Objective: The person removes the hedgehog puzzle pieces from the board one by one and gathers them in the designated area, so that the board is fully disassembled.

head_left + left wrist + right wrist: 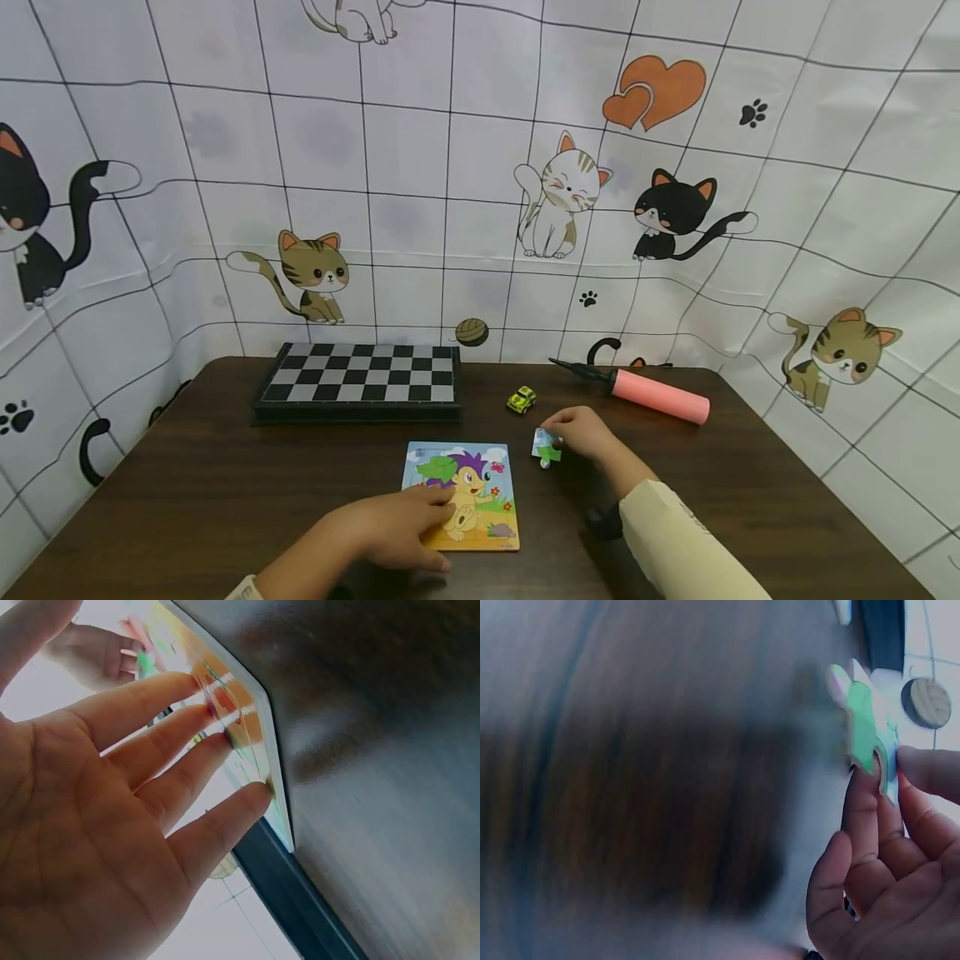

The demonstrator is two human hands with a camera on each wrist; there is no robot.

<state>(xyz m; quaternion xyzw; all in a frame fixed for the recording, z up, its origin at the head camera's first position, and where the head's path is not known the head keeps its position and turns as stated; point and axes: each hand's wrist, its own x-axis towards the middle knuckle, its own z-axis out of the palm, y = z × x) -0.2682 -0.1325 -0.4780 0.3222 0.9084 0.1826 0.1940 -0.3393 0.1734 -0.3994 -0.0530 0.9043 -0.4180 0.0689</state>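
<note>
Puzzle piece (547, 450), blue and green, is pinched at its edge between thumb and fingertips of the right hand (583, 435), just above the dark wooden counter (225, 500) and to the right of the puzzle board (480, 487). In the right wrist view the piece (868, 727) is seen edge-on, held upright by the curled fingers (922, 769). The left hand (401, 527) is laid on the board with fingers straight and spread; its fingertips (225, 739) are pressed flat on the printed surface near the lower left corner, holding nothing. The board (247, 750) is shown as a thin, rigid sheet lying flat on the counter.

The piece is judged light, stiff and thin, likely with a smooth glossy face; a grip by the edges is indicated, since a flat piece is hard to lift from the counter otherwise. The board is judged liable to slide unless pressed down.

Behind lie a folded chessboard (358, 383), a small yellow toy car (521, 400) and a pink hand pump (651, 396).
</note>
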